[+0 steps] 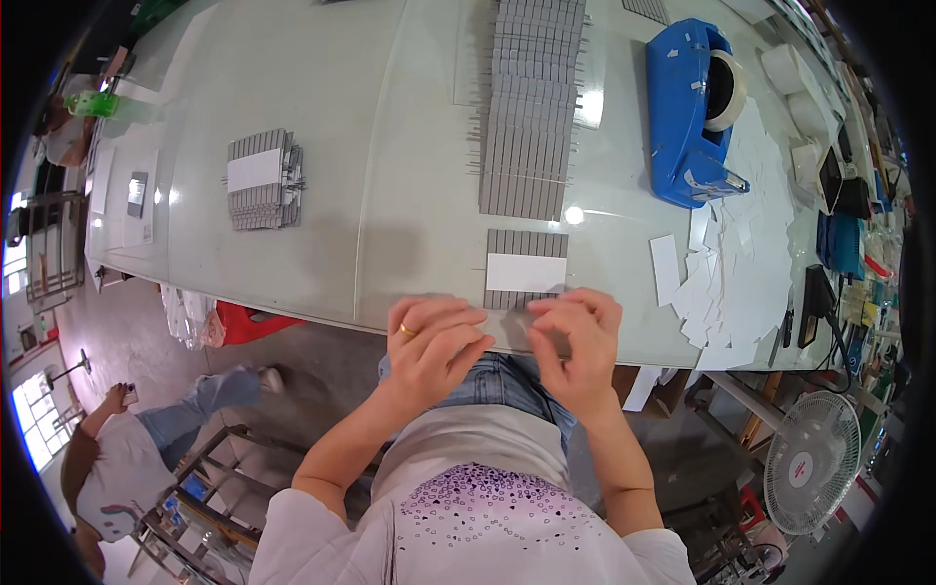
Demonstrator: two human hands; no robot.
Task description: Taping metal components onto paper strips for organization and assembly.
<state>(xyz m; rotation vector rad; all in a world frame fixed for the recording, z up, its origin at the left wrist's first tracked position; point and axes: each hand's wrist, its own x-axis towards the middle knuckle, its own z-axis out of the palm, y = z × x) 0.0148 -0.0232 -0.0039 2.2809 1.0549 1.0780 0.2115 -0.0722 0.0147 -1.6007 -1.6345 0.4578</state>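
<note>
I've got my left hand [436,336] and right hand [575,336] curled, fingertips pinching something unseen beside the grey ribbed white-labelled block [526,270], at the pale glass-topped table's [390,195] edge for reach.

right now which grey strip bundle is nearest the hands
The small grey bundle with the white label, at the table edge, touching both hands; the others lie farther back.
</note>
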